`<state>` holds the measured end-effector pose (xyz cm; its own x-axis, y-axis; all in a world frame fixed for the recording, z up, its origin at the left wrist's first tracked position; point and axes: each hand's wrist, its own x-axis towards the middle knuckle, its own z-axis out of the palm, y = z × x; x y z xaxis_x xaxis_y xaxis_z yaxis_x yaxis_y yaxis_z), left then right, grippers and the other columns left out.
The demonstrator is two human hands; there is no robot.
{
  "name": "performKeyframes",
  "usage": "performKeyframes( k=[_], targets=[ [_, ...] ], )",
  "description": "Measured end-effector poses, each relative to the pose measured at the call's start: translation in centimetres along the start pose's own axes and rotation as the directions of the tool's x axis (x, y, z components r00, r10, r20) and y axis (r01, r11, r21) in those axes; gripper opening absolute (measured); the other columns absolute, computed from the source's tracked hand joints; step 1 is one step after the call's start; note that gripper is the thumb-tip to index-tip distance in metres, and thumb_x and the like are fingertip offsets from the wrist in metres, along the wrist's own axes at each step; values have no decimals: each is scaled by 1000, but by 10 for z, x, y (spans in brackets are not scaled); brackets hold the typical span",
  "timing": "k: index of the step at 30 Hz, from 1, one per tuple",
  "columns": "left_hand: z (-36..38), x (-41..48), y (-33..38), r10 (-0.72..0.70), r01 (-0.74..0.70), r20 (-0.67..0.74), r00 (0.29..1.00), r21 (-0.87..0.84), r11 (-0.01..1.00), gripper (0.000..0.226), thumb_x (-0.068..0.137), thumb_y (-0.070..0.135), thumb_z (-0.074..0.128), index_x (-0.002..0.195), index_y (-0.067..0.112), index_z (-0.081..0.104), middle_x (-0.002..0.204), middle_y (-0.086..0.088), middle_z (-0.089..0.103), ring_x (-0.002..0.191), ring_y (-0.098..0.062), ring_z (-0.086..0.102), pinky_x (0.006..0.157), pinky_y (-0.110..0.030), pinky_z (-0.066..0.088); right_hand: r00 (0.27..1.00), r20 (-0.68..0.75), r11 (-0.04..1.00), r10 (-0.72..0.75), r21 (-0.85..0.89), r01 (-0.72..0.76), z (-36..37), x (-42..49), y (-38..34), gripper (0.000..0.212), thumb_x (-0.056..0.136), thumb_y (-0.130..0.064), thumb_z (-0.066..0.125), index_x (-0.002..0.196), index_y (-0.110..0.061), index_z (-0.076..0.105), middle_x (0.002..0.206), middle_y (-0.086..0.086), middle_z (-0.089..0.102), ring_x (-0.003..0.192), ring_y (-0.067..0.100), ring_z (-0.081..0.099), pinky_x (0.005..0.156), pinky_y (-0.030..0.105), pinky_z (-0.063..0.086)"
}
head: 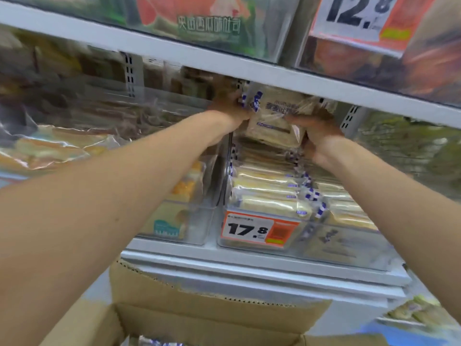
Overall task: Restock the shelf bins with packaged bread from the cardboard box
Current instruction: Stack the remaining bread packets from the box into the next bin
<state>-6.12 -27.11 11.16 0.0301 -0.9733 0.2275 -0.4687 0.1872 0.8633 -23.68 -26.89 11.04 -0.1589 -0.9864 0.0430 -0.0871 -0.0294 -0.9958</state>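
A clear-wrapped bread pack (pixel 273 116) with blue-and-white trim is held at the back of a clear shelf bin (pixel 349 248), just under the upper shelf rail. My left hand (pixel 228 106) grips its left edge. My right hand (pixel 315 132) grips its right and lower edge. Below the pack, several like packs (pixel 269 193) lie stacked in the same bin, behind a 17.8 price tag (pixel 259 229). The open cardboard box (pixel 199 310) stands below the shelf at the bottom of the view; a bit of wrapped bread shows inside it.
The white upper shelf rail (pixel 224 63) runs close above my hands. A neighbouring clear bin (pixel 189 221) on the left holds other packaged cakes. More wrapped goods fill the bins at far left and right. A 12.8 price sign (pixel 359 13) hangs top right.
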Motion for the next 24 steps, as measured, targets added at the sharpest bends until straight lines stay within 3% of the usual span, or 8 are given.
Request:
performKeyframes(
  k=[3, 6, 9, 11, 13, 17, 20, 24],
  targets=[
    [3, 8, -16, -19, 19, -7, 1000, 22, 1000, 60, 86, 2, 58, 142, 23, 48, 137, -1, 58, 120, -21, 57, 81, -22, 51, 998, -11, 976, -69, -207, 65, 2, 12, 13, 118, 50, -46, 92, 146, -15, 31, 137, 8, 57, 124, 29, 55, 100, 49, 49],
    [8, 10, -21, -28, 28, -56, 998, 9, 1000, 67, 83, 1, 62, 145, 19, 42, 138, -2, 55, 122, -23, 55, 80, -23, 48, 992, -55, 940, -117, -328, 93, 5, 3, 16, 103, 76, -33, 81, 153, -19, 14, 152, 6, 39, 127, 27, 49, 104, 41, 44],
    [8, 4, -18, -18, 6, -183, 983, -66, 998, 63, 82, 12, 70, 139, 19, 45, 125, 1, 59, 103, -17, 62, 69, -17, 50, 986, 27, 882, -162, -444, 157, 5, 4, 19, 83, 89, -26, 67, 153, -17, 14, 147, 5, 42, 84, 9, 51, 72, 19, 48],
    [7, 0, -18, -28, 0, -245, 969, -113, 994, 49, 79, 17, 74, 122, 21, 52, 112, 4, 60, 93, -13, 62, 61, -15, 48, 987, 54, 871, -154, -463, 162, 8, 3, 20, 82, 90, -26, 65, 153, -16, 13, 149, 4, 41, 103, 13, 53, 82, 19, 43],
    [6, -2, -17, -36, 9, -246, 969, -109, 994, 34, 78, 20, 76, 104, 22, 54, 107, 3, 64, 98, -14, 62, 77, -23, 51, 984, 17, 852, -177, -499, 162, 11, 3, 21, 94, 87, -31, 69, 155, -17, 6, 155, 3, 33, 134, 21, 42, 97, 24, 36],
    [5, -2, -17, -70, 50, -226, 971, -94, 994, 26, 79, 19, 78, 93, 22, 56, 103, 2, 66, 97, -15, 63, 85, -25, 52, 941, -74, 772, -330, -595, 224, 13, -1, 25, 110, 77, -36, 79, 155, -22, 2, 160, 5, 19, 145, 28, 26, 115, 38, 30],
    [3, -2, -17, -107, 87, -208, 972, -101, 991, 28, 77, 20, 80, 92, 23, 56, 104, 3, 67, 98, -14, 64, 87, -26, 52, 886, -82, 700, -456, -648, 300, 10, -3, 28, 94, 73, -35, 82, 148, -27, 25, 151, 9, 30, 134, 28, 39, 104, 36, 41],
    [-2, -4, -15, -121, 113, -143, 982, -64, 992, 32, 78, 22, 80, 102, 21, 58, 113, 1, 66, 103, -16, 63, 90, -25, 51, 905, -26, 733, -424, -597, 326, 5, -2, 30, 82, 76, -33, 81, 144, -32, 35, 147, 5, 36, 125, 22, 45, 93, 25, 40]
  ],
)
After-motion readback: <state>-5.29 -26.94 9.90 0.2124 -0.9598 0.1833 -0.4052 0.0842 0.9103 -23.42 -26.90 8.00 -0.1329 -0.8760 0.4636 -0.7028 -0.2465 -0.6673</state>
